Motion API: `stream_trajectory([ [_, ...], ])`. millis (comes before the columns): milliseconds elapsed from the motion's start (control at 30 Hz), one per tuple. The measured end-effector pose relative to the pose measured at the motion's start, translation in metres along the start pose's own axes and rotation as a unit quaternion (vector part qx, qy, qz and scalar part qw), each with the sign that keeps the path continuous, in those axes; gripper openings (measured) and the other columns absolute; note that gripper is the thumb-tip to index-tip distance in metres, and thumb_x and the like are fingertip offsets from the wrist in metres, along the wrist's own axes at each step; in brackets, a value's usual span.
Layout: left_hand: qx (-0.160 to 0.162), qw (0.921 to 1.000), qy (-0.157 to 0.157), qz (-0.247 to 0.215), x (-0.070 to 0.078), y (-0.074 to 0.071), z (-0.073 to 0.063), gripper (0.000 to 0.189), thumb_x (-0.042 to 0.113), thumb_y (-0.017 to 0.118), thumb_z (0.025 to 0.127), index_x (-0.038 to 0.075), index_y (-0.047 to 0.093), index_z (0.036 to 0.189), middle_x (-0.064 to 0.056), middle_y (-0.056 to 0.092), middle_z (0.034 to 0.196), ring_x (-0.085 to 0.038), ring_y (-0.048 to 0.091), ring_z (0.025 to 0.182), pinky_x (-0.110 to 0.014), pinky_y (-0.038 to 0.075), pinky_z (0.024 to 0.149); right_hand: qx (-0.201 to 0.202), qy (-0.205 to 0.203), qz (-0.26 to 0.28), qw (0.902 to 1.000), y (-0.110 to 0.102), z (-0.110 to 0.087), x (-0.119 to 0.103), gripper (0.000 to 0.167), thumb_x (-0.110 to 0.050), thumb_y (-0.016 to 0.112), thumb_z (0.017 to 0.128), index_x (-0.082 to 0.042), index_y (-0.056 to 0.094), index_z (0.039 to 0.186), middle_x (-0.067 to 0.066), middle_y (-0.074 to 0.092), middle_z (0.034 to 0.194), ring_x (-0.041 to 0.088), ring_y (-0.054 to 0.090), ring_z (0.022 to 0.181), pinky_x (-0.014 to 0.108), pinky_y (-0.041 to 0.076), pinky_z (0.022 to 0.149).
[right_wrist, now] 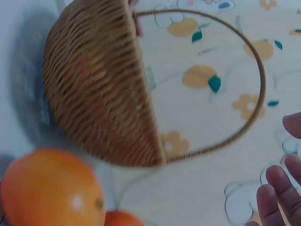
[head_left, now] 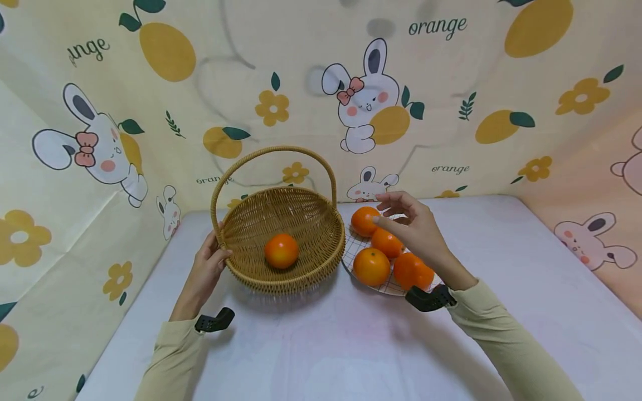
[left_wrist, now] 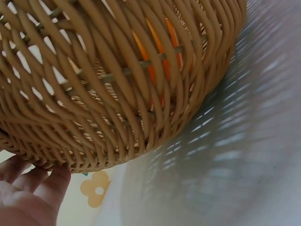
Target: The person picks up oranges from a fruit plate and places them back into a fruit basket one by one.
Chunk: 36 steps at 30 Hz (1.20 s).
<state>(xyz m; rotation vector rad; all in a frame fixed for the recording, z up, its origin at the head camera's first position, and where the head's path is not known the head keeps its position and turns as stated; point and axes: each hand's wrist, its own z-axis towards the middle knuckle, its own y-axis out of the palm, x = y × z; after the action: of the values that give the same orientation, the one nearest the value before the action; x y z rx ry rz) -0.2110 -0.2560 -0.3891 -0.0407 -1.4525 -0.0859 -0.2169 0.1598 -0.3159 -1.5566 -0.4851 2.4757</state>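
Note:
A wicker basket (head_left: 321, 267) with a tall arched handle stands tilted toward me, one orange (head_left: 281, 250) inside it. My left hand (head_left: 207, 260) grips the basket's left rim, thumb at the front; in the left wrist view its fingers (left_wrist: 51, 186) touch the woven edge. To the right, several oranges (head_left: 371, 267) lie on a round plate (head_left: 352, 245) with a grid pattern. My right hand (head_left: 413, 225) hovers over these oranges with fingers spread and holds nothing. Its fingertips (right_wrist: 277, 183) show at the right edge of the right wrist view.
A white-covered table (head_left: 301, 356) lies under everything. Behind and at both sides hangs a cloth (head_left: 301, 67) printed with rabbits, oranges and flowers. The basket's handle (head_left: 281, 148) arches up near the back cloth. Each wrist wears a black camera mount (head_left: 214, 321).

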Motion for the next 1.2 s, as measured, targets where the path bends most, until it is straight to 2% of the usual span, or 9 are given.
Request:
stream_trajectory([
  [167,0.007,1.0,0.003,-0.007,-0.003,-0.001,0.001,0.066,0.007,0.048,0.1,0.014,0.014,0.157,-0.015,0.02,0.156,-0.031,0.024,0.14,-0.053,0.023,0.111,0.02,0.02,-0.051,0.9983,-0.012,-0.012,0.014,0.041,-0.02,0.069,0.09,-0.005,0.056,0.126,0.012,0.061,0.114,0.023,0.055,0.103,0.031,0.047,0.085],
  [333,0.01,0.9999,-0.001,-0.005,-0.003,-0.001,-0.001,0.069,0.011,0.05,0.101,0.015,0.012,0.157,-0.015,0.018,0.157,-0.031,0.022,0.141,-0.05,0.023,0.111,0.024,0.051,-0.068,0.9961,-0.019,-0.024,0.03,0.041,-0.021,0.068,0.091,-0.004,0.056,0.126,0.014,0.059,0.118,0.029,0.052,0.108,0.04,0.044,0.087],
  [567,0.005,0.9999,0.003,-0.013,-0.002,-0.001,-0.004,0.071,0.01,0.052,0.1,0.013,0.01,0.157,-0.015,0.014,0.159,-0.031,0.019,0.142,-0.051,0.02,0.112,0.0,0.103,-0.094,0.9903,-0.025,-0.042,0.053,0.049,-0.027,0.069,0.089,-0.004,0.053,0.129,0.017,0.053,0.127,0.034,0.045,0.116,0.049,0.038,0.092],
  [733,0.005,0.9999,0.002,-0.009,-0.001,0.0,-0.004,0.071,0.01,0.052,0.1,0.013,0.01,0.157,-0.015,0.013,0.159,-0.032,0.018,0.143,-0.052,0.02,0.111,-0.02,0.133,-0.106,0.9853,-0.028,-0.056,0.067,0.058,-0.035,0.072,0.087,-0.005,0.05,0.132,0.018,0.048,0.133,0.037,0.041,0.12,0.05,0.038,0.093],
  [967,0.002,1.0,0.002,0.001,-0.003,-0.001,-0.002,0.071,0.011,0.052,0.1,0.013,0.01,0.157,-0.016,0.015,0.158,-0.032,0.019,0.142,-0.052,0.021,0.111,-0.035,0.155,-0.109,0.9812,-0.028,-0.071,0.082,0.07,-0.036,0.079,0.08,-0.002,0.046,0.131,0.018,0.044,0.131,0.036,0.04,0.117,0.048,0.042,0.089],
  [1200,0.002,1.0,0.003,0.003,-0.004,-0.001,-0.001,0.072,0.011,0.052,0.1,0.014,0.009,0.157,-0.015,0.015,0.158,-0.031,0.019,0.142,-0.051,0.022,0.111,-0.04,0.14,-0.126,0.9812,-0.027,-0.08,0.093,0.079,-0.032,0.087,0.071,-0.007,0.043,0.131,0.018,0.04,0.128,0.039,0.039,0.114,0.054,0.043,0.087],
])
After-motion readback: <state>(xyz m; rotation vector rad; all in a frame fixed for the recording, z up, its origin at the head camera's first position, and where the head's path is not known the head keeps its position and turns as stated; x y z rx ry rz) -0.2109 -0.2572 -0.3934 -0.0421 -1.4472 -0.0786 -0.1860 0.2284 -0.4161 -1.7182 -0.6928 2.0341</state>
